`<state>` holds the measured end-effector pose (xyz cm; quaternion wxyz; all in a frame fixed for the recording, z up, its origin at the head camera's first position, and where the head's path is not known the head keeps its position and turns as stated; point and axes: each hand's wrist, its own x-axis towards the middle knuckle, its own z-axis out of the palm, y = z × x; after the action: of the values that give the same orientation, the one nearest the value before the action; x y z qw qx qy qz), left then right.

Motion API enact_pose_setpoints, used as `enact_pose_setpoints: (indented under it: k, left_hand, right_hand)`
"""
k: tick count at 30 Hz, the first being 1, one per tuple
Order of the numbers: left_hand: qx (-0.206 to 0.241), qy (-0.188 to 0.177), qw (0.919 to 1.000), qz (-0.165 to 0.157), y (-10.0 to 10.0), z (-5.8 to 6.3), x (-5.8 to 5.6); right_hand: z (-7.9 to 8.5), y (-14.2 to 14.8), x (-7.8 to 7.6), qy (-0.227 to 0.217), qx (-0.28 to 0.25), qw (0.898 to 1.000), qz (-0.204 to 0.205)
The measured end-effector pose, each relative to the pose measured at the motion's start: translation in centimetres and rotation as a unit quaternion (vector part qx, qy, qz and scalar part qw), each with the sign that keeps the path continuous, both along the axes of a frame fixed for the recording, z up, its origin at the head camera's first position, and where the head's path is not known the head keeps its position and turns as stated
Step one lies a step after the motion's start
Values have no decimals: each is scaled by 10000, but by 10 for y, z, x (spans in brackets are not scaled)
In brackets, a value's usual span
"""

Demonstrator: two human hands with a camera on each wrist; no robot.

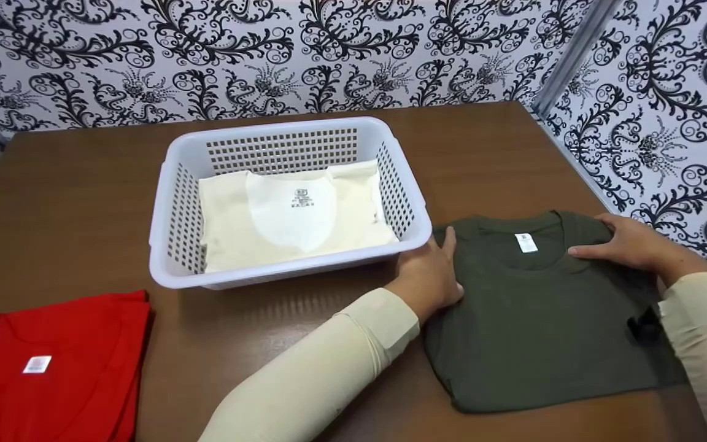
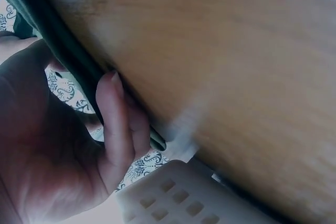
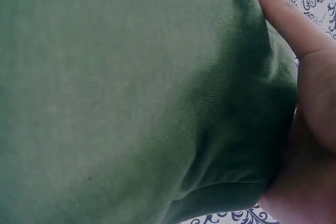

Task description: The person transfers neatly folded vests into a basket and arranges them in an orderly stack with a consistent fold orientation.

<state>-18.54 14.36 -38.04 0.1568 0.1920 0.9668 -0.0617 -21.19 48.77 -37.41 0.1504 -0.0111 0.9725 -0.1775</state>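
Left hand (image 1: 428, 276) and right hand (image 1: 633, 245) grip a folded olive-green T-shirt (image 1: 531, 331) by its sides; white perforated basket (image 1: 292, 267) just beside left.

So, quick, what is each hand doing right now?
Left hand: holding one side of the dark green shirt.
Right hand: holding the other side, thumb on top.
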Motion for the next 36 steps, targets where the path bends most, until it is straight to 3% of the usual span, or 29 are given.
enact_pose_setpoints:
  k: [4,9,13,18,26,30,36]
  left_hand:
    - [-57,175,9998,-63,1,-1,1]
    - [-82,731,9965,-387,0,-1,6]
    - [461,1010,9932,-354,-5,1,13]
    - [1462,896,9845,-366,-14,4,23]
    - [1860,1264,9710,-810,-28,5,46]
    - [2336,920,9661,-594,-35,7,52]
    - [2994,-277,9536,155,-44,10,45]
  right_hand:
    - [0,0,1,26,-45,10000,20]
    - [-2,0,1,28,-59,10000,26]
    - [-3,1,1,-137,-231,9996,28]
    - [0,1,6,-297,-426,9986,-66]
    - [8,-12,15,-522,-803,9950,-299]
    - [9,-19,18,-768,-1087,9903,-410]
    - [6,-18,21,-893,-1157,9886,-366]
